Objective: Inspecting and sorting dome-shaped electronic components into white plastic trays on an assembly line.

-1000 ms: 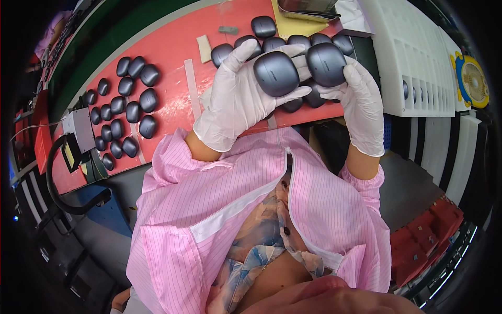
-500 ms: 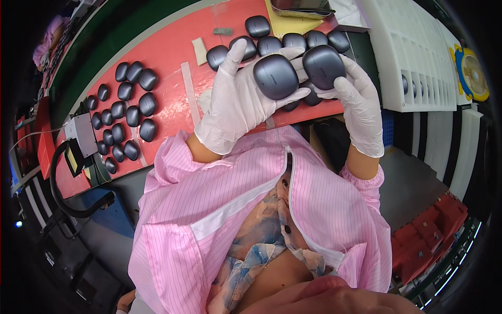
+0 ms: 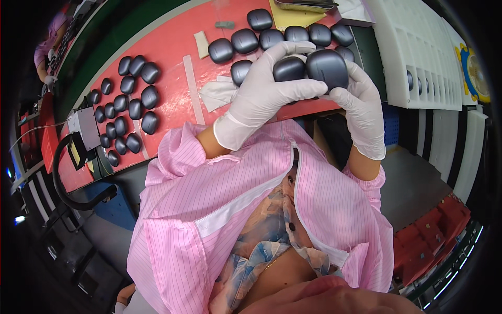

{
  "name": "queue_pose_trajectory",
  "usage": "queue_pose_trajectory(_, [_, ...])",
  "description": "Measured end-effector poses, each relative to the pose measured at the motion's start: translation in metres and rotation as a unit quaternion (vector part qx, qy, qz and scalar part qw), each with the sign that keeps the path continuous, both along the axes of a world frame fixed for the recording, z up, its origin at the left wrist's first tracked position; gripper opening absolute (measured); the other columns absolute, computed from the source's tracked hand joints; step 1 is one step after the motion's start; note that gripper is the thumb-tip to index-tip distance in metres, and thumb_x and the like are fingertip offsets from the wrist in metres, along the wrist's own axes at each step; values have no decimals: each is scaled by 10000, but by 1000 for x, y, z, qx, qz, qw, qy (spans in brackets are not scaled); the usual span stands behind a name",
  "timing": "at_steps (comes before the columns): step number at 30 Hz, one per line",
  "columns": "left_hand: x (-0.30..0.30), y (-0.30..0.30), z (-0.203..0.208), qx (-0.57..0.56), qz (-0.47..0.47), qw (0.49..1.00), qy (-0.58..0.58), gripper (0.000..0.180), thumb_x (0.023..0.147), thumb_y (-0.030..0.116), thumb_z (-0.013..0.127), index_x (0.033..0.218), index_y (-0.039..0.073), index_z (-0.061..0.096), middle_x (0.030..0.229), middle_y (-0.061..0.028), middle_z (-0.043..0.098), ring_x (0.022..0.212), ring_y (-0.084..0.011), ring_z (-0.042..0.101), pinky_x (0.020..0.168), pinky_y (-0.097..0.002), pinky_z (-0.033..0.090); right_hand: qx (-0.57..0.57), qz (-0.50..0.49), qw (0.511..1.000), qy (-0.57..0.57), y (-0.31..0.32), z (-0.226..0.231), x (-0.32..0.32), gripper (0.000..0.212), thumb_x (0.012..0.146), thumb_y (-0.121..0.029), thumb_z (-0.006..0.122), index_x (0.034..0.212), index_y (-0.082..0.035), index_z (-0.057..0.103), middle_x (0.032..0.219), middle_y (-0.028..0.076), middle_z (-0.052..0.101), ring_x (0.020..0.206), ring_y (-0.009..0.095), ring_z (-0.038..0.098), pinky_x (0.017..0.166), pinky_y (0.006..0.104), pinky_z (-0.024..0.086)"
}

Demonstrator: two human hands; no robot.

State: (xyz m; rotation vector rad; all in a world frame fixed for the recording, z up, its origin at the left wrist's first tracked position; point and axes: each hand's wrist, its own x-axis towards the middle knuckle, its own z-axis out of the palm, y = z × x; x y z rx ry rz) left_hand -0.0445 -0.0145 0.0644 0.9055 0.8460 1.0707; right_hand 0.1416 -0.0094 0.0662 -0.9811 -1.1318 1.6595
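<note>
My left hand (image 3: 257, 97), in a white glove, is closed around a dark blue-grey earbud case (image 3: 288, 69), thumb along its near side and fingers over the far side. A second such case (image 3: 327, 69) is gripped in my gloved right hand (image 3: 362, 110), its broad glossy face turned up. The two cases are side by side, close together or touching. Beyond my hands, several matching cases (image 3: 245, 41) stand on the red work surface (image 3: 172, 97). Another case (image 3: 241, 71) lies just beside my left hand, partly covered by it.
Several more cases (image 3: 135, 109) are spread at the left. A white cloth (image 3: 217, 94) lies near my left wrist. A white slotted tray (image 3: 418, 57) holding cases stands right, with a yellow-blue fan (image 3: 473, 73) beyond. A lamp-like device (image 3: 83, 128) stands left. Another person (image 3: 48, 42) is at the upper left.
My left hand has turned and wrapped its case, which lay face up on the open fingers before. The right hand's case stays about where it was. More of the white cloth shows.
</note>
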Motion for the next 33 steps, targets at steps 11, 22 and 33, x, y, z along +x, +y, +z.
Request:
queue_pose_trajectory(11, [-14, 15, 0, -202, 26, 954, -222, 518, 953, 414, 382, 1123, -38, 569, 972, -157, 647, 913, -233, 631, 749, -339, 524, -14, 18, 999, 24, -16, 10, 3, 412, 854, -33, 618, 1231, 67, 485, 1091, 102, 603, 999, 152, 581, 871, 282, 474])
queue_pose_trajectory(22, [-20, 12, -2, -184, -9, 920, -344, 719, 947, 504, 333, 1359, -85, 317, 1371, -288, 378, 1261, -402, 415, 1016, -496, 402, -26, -41, 993, 109, -4, -11, 9, 378, 914, -151, 508, 1203, 92, 497, 1066, 170, 616, 921, 256, 652, 830, 348, 532])
queue_pose_trajectory(33, [22, 11, -12, -83, 24, 978, -188, 518, 833, 170, 545, 1294, -47, 447, 1297, -153, 497, 1225, -246, 458, 1058, -349, 335, 40, 28, 997, 53, -11, -13, 0, 529, 831, -174, 543, 1294, 66, 455, 1330, 116, 478, 1233, 187, 442, 1049, 304, 297])
